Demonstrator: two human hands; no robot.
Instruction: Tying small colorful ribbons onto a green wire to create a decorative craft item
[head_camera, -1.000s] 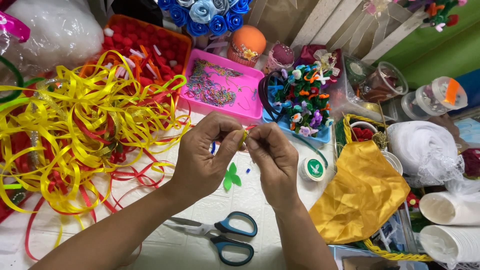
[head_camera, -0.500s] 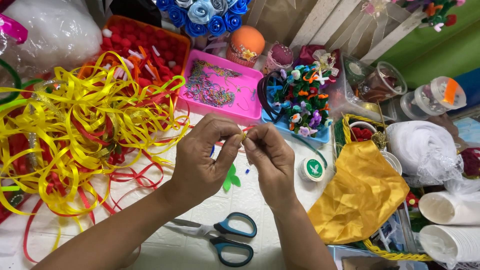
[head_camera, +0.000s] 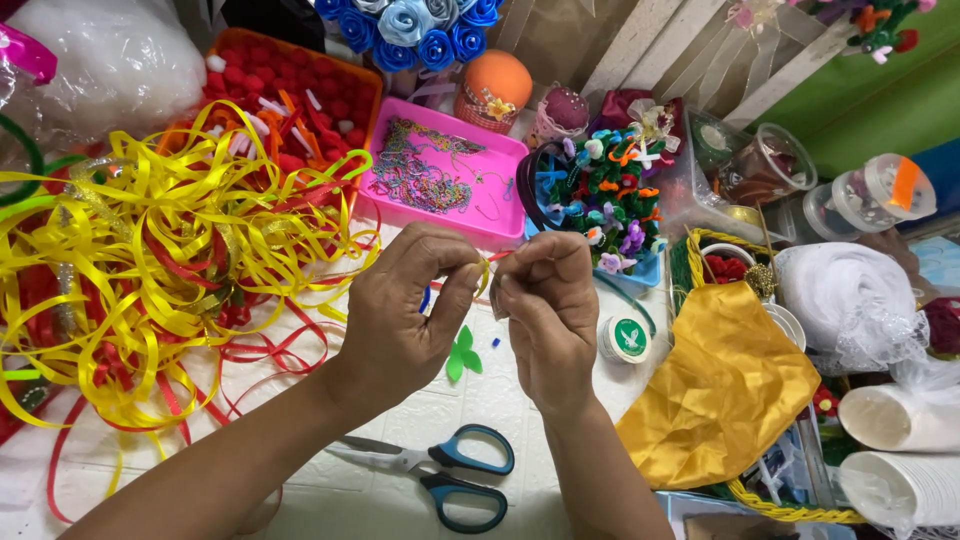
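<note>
Above the middle of the white worktable (head_camera: 400, 420), the left hand (head_camera: 405, 320) and the right hand (head_camera: 545, 310) are meeting fingertip to fingertip, each one pinching an end of a small yellow-and-red craft piece (head_camera: 487, 268) that is sitting in the narrow gap between them; the piece is too small to tell its exact shape, though a short red tip is showing on its right side. The left hand's thumb and forefinger are pressing together on the yellow part, while the right hand's fingers are curling in tightly around the other end. Just below the hands, a small green leaf cutout (head_camera: 461, 355) is lying flat on the table, and nearer the person a pair of blue-handled scissors (head_camera: 440, 475) is lying closed, close to the left forearm. To the left, a big loose heap of yellow and red ribbon (head_camera: 150, 260) is spreading over the table. Behind the hands, a pink tray (head_camera: 500, 215) is holding a tangle of thin coloured threads, and beside it a cluster of small handmade flowers (head_camera: 605, 195) is standing in a blue holder. To the right, a gold cloth (head_camera: 730, 390) is draping over a yellow wicker basket (head_camera: 775, 505), and a small round white-and-green tub (head_camera: 627, 338) is sitting near the right hand.
</note>
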